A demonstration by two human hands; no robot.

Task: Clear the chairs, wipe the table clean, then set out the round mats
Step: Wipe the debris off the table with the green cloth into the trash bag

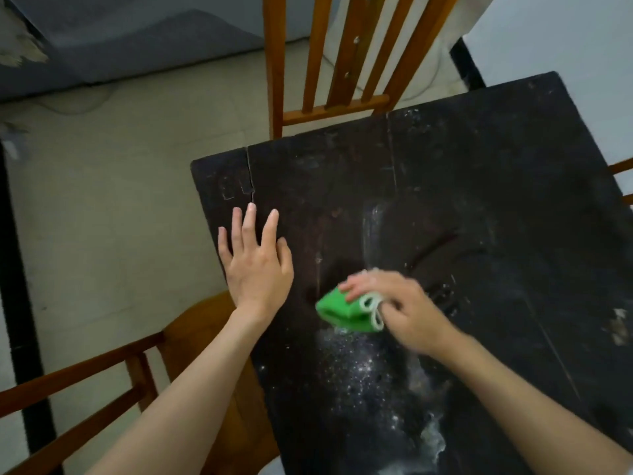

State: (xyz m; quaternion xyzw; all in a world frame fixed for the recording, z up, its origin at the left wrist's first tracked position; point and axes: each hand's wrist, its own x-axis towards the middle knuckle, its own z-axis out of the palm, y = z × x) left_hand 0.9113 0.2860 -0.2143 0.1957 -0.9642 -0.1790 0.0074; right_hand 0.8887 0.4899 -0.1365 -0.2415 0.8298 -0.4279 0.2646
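Two bare forearms enter from the lower edge of the frame. No sleeves, cuffs or gloves visible up to the frame edge. Left hand (255, 265), centre-left: short plain nails, no rings, wrist bare. Right hand (399, 308), centre: blurred, nail detail unreadable; wrist bare, no rings made out.
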